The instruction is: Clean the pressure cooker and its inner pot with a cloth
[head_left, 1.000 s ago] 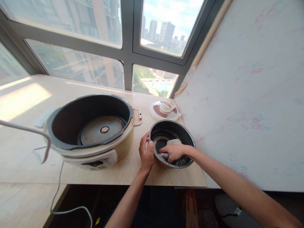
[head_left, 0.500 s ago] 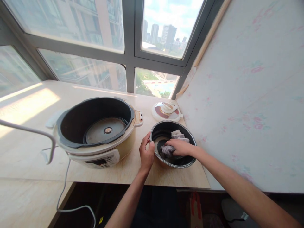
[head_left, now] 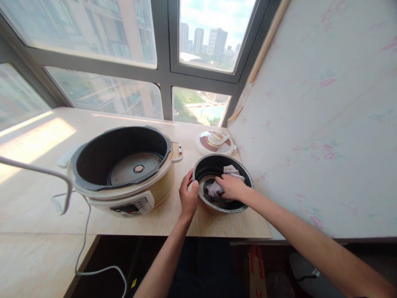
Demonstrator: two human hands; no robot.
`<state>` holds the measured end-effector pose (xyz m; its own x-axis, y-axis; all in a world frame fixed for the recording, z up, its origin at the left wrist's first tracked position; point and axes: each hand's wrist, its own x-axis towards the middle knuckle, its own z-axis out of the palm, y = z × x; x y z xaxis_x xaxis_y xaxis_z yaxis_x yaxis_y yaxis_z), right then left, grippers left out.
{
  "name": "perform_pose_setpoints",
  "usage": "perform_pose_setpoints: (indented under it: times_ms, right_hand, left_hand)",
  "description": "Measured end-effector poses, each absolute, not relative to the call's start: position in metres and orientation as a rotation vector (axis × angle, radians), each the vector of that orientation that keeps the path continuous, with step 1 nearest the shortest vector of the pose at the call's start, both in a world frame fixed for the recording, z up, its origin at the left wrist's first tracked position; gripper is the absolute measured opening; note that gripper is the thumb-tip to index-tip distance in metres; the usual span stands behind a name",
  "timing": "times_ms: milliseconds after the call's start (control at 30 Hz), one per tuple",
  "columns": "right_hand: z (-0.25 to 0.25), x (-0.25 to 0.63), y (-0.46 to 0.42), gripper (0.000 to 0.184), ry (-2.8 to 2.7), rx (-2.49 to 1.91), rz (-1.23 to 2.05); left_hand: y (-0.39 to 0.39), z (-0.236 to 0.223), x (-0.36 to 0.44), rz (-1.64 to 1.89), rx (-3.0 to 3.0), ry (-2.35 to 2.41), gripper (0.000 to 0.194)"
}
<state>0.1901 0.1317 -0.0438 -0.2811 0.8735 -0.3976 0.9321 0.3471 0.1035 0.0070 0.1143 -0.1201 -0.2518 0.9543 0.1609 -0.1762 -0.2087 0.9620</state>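
Observation:
A dark inner pot (head_left: 214, 166) with a pale rim sits on the wooden tabletop, tilted slightly toward me. My left hand (head_left: 189, 194) grips its left rim, thumb at the inside edge and fingers around the outer wall. Inside the pot, my right hand (head_left: 231, 187) presses a crumpled grey cloth (head_left: 215, 190) against the bottom, its fingers curled over the cloth. Part of the cloth, striped and lighter, sticks out behind the hand. To the left stands the open pressure cooker body (head_left: 124, 165), a round metal plate on its floor.
A white and brown cooker lid (head_left: 215, 142) lies behind the pot. A grey cord (head_left: 83, 240) hangs over the table's front edge. Windows (head_left: 198, 37) rise at the back and a flowered wall (head_left: 325, 124) stands on the right. A paper bag (head_left: 257, 271) is below.
My right hand and the cloth have shifted slightly within the pot. The whole view has moved a little, while my left hand keeps its hold on the rim.

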Motion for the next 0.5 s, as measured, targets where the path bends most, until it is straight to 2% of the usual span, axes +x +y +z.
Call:
perform_pose_setpoints:
  times_ms: [100,267,500]
  right_hand:
    - [-0.038,0.184,0.130,0.058,2.256,1.599,-0.005]
    - [-0.035,0.172,0.140,0.029,2.193,1.750,-0.029]
    - [-0.047,0.164,0.173,0.039,2.088,1.954,-0.106]
  left_hand:
    - [0.117,-0.119,0.005,1.576,1.044,1.119,0.050]
    - [0.122,-0.114,-0.001,1.520,1.021,1.018,0.058]
    - [0.127,-0.106,0.000,1.480,0.958,1.000,0.062]
